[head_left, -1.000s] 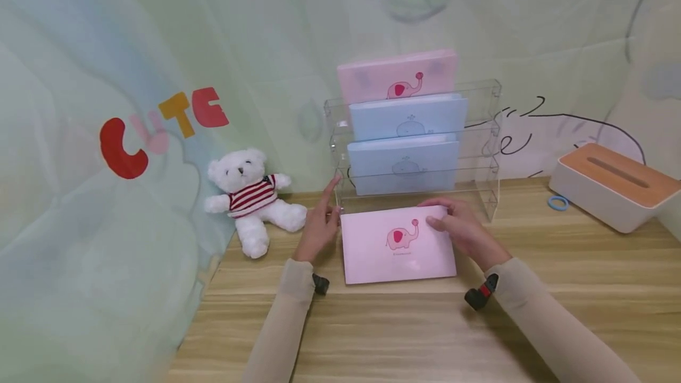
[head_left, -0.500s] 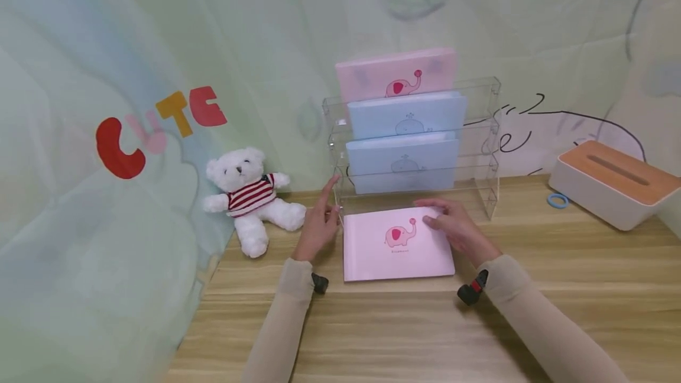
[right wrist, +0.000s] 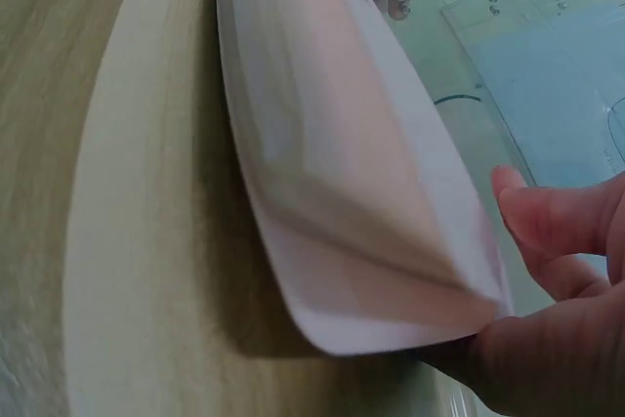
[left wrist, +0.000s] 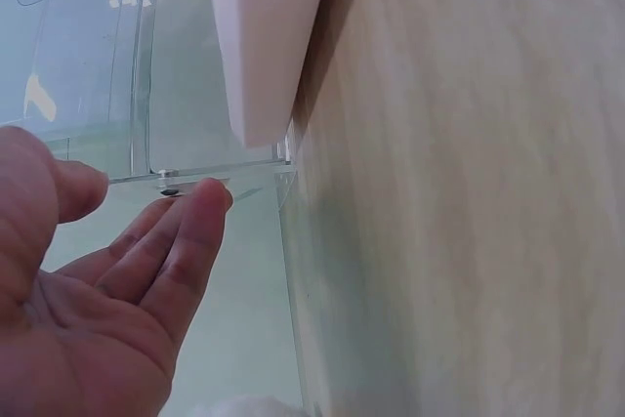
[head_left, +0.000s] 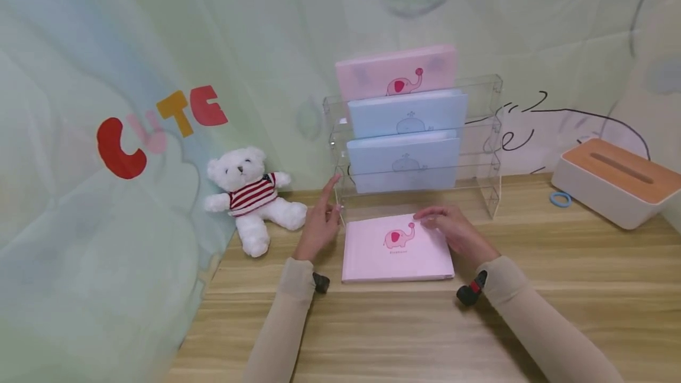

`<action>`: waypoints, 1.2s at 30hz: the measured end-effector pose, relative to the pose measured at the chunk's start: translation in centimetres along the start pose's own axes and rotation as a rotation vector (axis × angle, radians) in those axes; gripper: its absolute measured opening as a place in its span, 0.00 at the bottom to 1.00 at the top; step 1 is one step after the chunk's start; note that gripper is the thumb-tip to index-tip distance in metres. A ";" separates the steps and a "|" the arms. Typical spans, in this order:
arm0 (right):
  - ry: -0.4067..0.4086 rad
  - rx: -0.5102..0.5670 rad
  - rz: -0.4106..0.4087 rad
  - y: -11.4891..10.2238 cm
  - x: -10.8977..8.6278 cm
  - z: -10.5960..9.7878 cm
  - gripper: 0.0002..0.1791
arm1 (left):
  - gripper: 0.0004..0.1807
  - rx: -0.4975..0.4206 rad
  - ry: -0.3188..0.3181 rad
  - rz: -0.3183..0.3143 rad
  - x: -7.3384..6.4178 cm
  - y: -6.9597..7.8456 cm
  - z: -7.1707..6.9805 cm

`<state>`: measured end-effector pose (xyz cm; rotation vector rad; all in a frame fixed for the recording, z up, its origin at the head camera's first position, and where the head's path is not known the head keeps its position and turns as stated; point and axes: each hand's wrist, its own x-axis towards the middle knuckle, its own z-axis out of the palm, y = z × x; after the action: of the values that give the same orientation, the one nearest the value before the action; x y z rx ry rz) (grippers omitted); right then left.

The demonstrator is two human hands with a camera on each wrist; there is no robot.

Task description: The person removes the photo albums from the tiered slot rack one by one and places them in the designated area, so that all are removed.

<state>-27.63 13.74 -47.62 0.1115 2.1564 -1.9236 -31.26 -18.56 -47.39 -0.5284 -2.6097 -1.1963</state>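
A pink book [head_left: 396, 253] with an elephant on its cover lies low in front of a clear acrylic rack [head_left: 489, 185]. At its upper right corner, my right hand [head_left: 460, 232] grips the edge with curved fingers. In the right wrist view, one finger of this hand goes out of sight at the corner of the book [right wrist: 352, 271]. My left hand [head_left: 318, 226] touches the rack's left side panel, index finger pointing up along it. Its fingertips [left wrist: 207, 197] meet the clear panel in the left wrist view, with the end of the book [left wrist: 269, 56] just beyond.
Two blue books [head_left: 404, 164] and another pink book [head_left: 396, 72] stand in the rack's tiers. A white teddy bear [head_left: 255, 200] sits at the left. To the right are a blue ring [head_left: 560, 199] and a tissue box [head_left: 612, 188] with a wooden lid, on the wooden table [head_left: 399, 336].
The front pink book has tipped back flatter, its top edge lower now. My right hand has shifted slightly left, its thumb no longer flat on the cover. The left hand stays at the rack.
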 end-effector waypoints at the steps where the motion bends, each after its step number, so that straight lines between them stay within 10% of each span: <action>1: -0.013 -0.002 0.001 0.0 0.0 -0.1 0.21 | 0.43 0.000 0.001 0.001 0.0 0.0 0.0; 25: -0.138 -0.467 -0.145 -3.0 -2.9 -6.1 0.23 | 0.44 0.032 0.007 -0.017 -0.3 -0.1 0.0; 36: 0.175 -0.342 -0.441 -4.7 -3.7 -7.4 0.17 | 0.43 0.012 0.006 0.001 -0.1 0.1 -0.1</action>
<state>-26.07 20.87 -41.46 -0.2920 2.7812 -1.7614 -31.17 -18.62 -47.31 -0.5226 -2.6098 -1.1799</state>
